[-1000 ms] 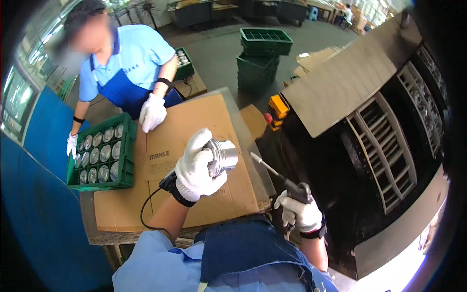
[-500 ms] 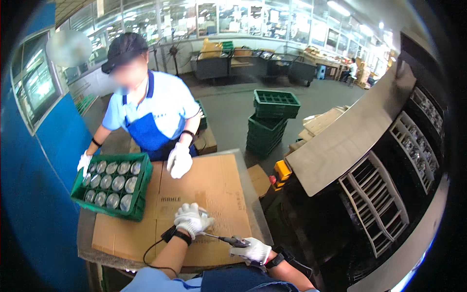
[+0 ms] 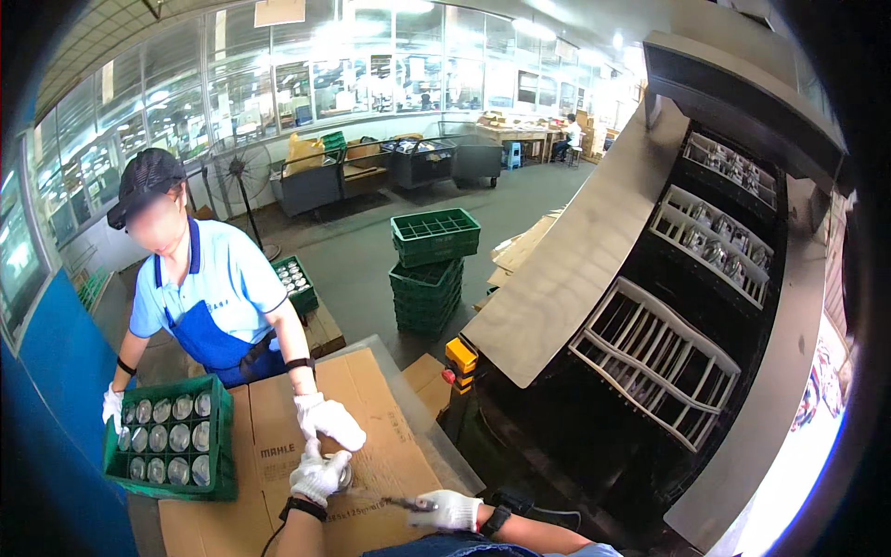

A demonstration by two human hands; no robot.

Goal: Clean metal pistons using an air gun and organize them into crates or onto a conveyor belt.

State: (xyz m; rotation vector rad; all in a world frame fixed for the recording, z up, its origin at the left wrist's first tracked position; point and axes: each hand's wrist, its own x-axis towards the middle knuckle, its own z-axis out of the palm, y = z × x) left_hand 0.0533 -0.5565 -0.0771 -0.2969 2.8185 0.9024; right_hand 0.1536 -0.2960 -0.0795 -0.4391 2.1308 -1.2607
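Observation:
My left hand (image 3: 318, 472), in a white knitted glove, is closed around a small shiny metal part (image 3: 345, 472) over the cardboard; the fingers hide most of it. To its right, my gloved right hand (image 3: 453, 511) grips a slim hand tool (image 3: 408, 504) with a dark body and a thin tip pointing left, apart from the metal part. A co-worker's gloved hand (image 3: 329, 420) reaches in just beyond my left hand, very close to it or touching. Their other hand (image 3: 112, 407) holds the far left side of a green crate (image 3: 223, 441) with several round metal parts in compartments.
Flattened cardboard (image 3: 371, 390) covers the table. Past it, green crates (image 3: 434, 237) stand stacked on the floor, and another filled crate (image 3: 295, 281) sits beside the co-worker. At right is a dark machine with pale slatted racks (image 3: 654, 367) and a yellow-and-red switch box (image 3: 460, 362).
The view has swung right, so the scene sits further left. The co-worker's hand has come close to my left hand. The tool's tip has drawn away from my left hand.

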